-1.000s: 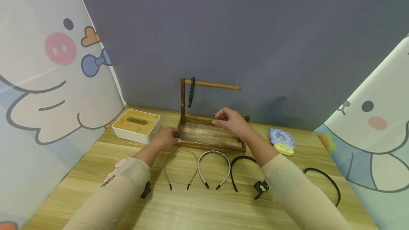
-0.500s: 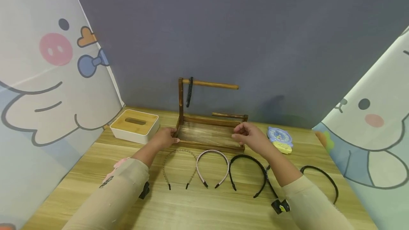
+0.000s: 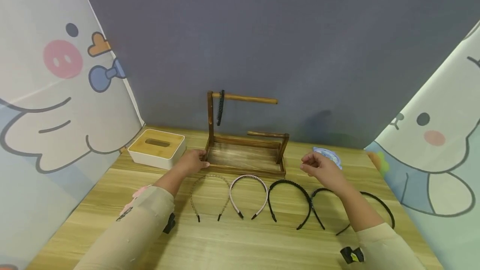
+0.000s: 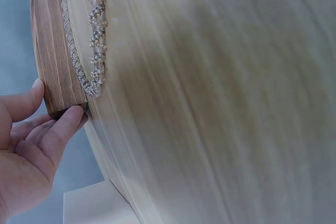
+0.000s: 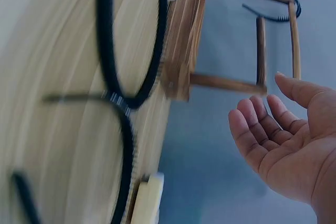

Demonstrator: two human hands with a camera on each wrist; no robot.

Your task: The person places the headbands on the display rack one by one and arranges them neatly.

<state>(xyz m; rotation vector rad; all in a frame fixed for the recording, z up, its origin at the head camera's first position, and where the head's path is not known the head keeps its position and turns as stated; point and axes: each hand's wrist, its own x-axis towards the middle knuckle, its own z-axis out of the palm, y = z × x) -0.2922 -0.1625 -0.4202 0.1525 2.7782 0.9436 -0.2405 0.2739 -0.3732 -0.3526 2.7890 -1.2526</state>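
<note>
A wooden stand (image 3: 247, 171) with two horizontal bars on posts stands at the back of the table. One black headband (image 3: 220, 108) hangs from its upper bar. My left hand (image 3: 192, 161) holds the left end of the stand's base; in the left wrist view the thumb and fingers pinch its corner. My right hand (image 3: 323, 171) is in the air to the right of the stand, fingers loosely bent, holding nothing. Along the stand's front lie a beaded headband (image 3: 210, 176), a pink headband (image 3: 248, 176), a black headband (image 3: 288, 181) and further dark headbands (image 3: 378, 199) under the right arm.
A white tissue box (image 3: 150, 159) with a wooden lid sits left of the stand. Behind my right hand is a blue round item (image 3: 330, 156); in the right wrist view a yellow piece (image 5: 148, 198) shows. A pink item (image 3: 136, 195) is partly hidden by the left sleeve.
My right hand has moved right and down, from above the stand's lower bar to beyond its right end. The left hand keeps its hold on the stand.
</note>
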